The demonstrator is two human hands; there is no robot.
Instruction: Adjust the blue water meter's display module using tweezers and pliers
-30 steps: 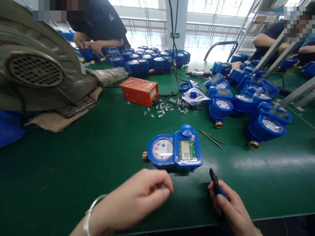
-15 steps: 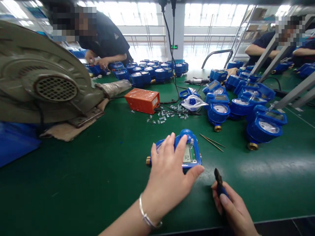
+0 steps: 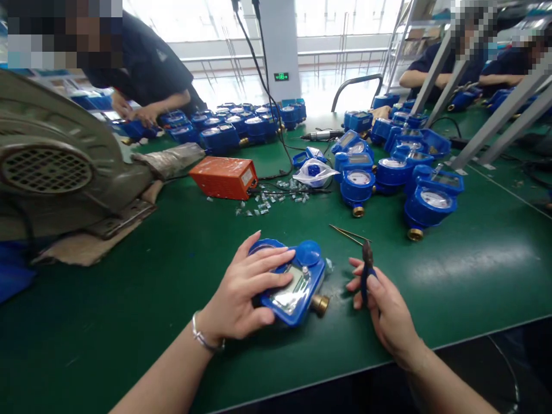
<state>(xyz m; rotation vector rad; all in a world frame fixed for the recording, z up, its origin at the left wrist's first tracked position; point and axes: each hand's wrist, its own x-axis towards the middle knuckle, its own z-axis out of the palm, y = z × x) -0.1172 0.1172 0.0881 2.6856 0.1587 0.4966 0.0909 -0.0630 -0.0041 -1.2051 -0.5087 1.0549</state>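
Observation:
A blue water meter point(image 3: 294, 302) with a clear window over a small display lies on the green bench in front of me. My left hand point(image 3: 241, 293) grips it from the left, fingers laid across its top and thumb at the near side. A brass pipe end points to the right, and a small clear piece point(image 3: 329, 265) shows by the meter's right edge. To the right, my right hand point(image 3: 388, 313) holds dark-jawed cutting pliers point(image 3: 368, 267) with blue handles, jaws up, apart from the meter. Thin brass-coloured tweezers point(image 3: 347, 233) lie just behind the pliers.
An orange box point(image 3: 224, 177) with cables stands behind, beside scattered small clear pieces point(image 3: 263, 202) and a plastic bag point(image 3: 314, 172). Several blue meters point(image 3: 430, 201) stand at right. A large blower point(image 3: 64, 161) fills the left. Co-workers point(image 3: 146, 63) work across the bench.
My left hand has turned the meter, so a brass end now points right toward me. The pliers in my right hand have moved up and slightly left. The view has shifted right.

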